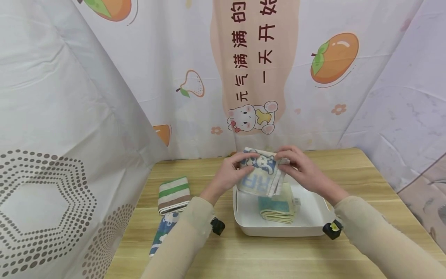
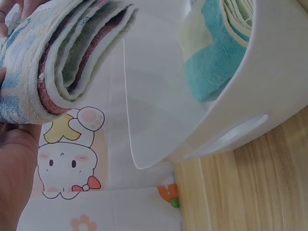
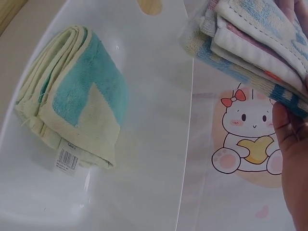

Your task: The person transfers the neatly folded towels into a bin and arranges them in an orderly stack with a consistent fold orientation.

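- Towel (image 1: 258,180) tilts, its bear print (image 1: 266,163) toward the far side, long axis unclear
- Left hand (image 1: 230,172), right hand (image 1: 304,168) grip it
- Nested folds (image 2: 79,60) show from left wrist, not head

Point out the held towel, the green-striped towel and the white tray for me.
Held towel (image 1: 260,176): head view, middle of its printed face.
Green-striped towel (image 1: 174,195): head view, on its striped top.
White tray (image 1: 278,231): head view, outside of its near wall.

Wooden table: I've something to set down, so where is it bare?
Bare wood lies before the white plastic tray between the cream sleeves, and right of the tray. Crowded: left, under folded green-striped towel and blue patterned towel.
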The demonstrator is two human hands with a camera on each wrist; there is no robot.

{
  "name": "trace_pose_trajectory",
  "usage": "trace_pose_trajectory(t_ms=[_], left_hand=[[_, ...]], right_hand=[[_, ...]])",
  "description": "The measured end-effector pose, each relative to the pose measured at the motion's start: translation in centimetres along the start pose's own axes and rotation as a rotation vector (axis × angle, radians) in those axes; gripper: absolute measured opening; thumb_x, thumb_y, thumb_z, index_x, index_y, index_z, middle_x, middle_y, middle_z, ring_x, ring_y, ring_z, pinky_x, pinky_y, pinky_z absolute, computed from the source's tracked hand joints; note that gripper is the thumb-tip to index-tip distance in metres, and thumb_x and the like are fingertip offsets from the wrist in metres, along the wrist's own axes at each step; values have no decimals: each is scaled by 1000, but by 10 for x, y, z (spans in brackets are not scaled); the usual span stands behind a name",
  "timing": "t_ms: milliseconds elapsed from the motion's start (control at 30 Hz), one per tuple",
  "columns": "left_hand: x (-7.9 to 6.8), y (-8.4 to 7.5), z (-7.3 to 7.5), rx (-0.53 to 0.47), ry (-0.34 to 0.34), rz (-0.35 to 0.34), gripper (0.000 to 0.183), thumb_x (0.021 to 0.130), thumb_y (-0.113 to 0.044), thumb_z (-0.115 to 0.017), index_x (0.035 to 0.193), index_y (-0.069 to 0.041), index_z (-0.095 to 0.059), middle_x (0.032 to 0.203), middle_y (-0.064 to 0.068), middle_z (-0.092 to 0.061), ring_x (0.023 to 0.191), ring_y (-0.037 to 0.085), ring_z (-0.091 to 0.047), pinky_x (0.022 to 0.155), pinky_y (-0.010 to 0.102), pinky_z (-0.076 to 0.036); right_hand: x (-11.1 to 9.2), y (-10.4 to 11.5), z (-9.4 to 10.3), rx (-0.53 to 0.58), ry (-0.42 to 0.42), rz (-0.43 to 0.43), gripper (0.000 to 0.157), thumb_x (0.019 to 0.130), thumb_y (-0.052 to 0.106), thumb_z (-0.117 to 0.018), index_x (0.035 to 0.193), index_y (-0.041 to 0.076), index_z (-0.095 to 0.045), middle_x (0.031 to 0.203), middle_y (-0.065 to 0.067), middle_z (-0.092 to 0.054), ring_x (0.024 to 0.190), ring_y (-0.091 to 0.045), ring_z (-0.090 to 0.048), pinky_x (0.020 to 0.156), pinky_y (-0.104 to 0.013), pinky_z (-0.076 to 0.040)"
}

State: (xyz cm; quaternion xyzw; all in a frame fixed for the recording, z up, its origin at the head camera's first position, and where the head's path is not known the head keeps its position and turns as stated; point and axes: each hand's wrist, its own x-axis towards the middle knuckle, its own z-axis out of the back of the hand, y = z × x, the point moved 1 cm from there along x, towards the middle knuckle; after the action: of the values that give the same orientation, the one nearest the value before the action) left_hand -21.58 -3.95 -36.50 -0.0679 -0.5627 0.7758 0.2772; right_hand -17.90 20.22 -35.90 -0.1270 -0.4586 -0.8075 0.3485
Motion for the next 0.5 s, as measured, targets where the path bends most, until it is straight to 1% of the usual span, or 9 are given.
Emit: trace_pose_trajectory(t_ms=[67, 100, 200, 267, 333, 367, 433, 500], left_hand=[[-2, -6, 0, -7, -1, 7, 33, 89, -16, -64, 122, -20, -62, 113, -3, -58, 84, 17, -49, 65, 29, -46], [-1, -6, 0, -16, -2, 9, 33, 89, -16, -64, 122, -19, -62, 113, -3, -58, 85, 17, -50, 65, 29, -47], [1, 1, -1, -36, -6, 15, 33, 89, -19, -65, 121, -23, -63, 114, -3, -58, 85, 17, -52, 64, 30, -49], [3, 8, -2, -57, -11, 17, 32, 88, -22, -65, 120, -27, -63, 115, -5, -57, 86, 17, -54, 65, 31, -51], [5, 15, -2, -76, -22, 10, 31, 88, -25, -65, 119, -31, -63, 117, -6, -56, 89, 18, -54, 66, 33, -52], [6, 17, -2, -84, -29, 5, 31, 88, -27, -65, 119, -32, -63, 118, -6, -56, 90, 18, -55, 66, 33, -53], [7, 20, -2, -102, -43, -8, 31, 88, -28, -65, 119, -33, -62, 120, -6, -55, 91, 19, -55, 67, 35, -53], [7, 21, -2, -116, -54, -19, 32, 88, -28, -65, 119, -34, -62, 120, -5, -55, 92, 20, -54, 68, 35, -53]], right_hand=[[1, 5, 1, -30, 2, 2, 28, 86, -12, -56, 111, 2, -61, 127, -22, -41, 98, -25, -53, 74, -22, -49], [1, 6, 2, -38, 6, 0, 29, 86, -11, -56, 111, 2, -63, 128, -22, -40, 98, -25, -53, 75, -22, -48], [0, 7, 2, -53, 14, -4, 32, 86, -10, -57, 115, 2, -63, 133, -23, -38, 99, -26, -54, 76, -23, -49], [-2, 4, 0, -53, 15, -18, 36, 87, -7, -58, 121, 4, -60, 136, -21, -36, 101, -26, -54, 76, -26, -50], [-4, -2, -2, -55, 21, -58, 42, 88, -2, -60, 128, 10, -56, 140, -15, -35, 101, -22, -54, 76, -28, -50], [-5, -6, -3, -56, 27, -91, 45, 89, 3, -60, 132, 15, -53, 142, -10, -34, 102, -19, -52, 76, -28, -49], [-8, -15, -5, -58, 43, -157, 50, 91, 12, -61, 137, 25, -47, 141, 0, -35, 99, -14, -50, 74, -28, -48], [-10, -24, -7, -43, 65, -226, 54, 92, 21, -60, 140, 34, -40, 137, 7, -36, 95, -12, -49, 71, -28, -47]])
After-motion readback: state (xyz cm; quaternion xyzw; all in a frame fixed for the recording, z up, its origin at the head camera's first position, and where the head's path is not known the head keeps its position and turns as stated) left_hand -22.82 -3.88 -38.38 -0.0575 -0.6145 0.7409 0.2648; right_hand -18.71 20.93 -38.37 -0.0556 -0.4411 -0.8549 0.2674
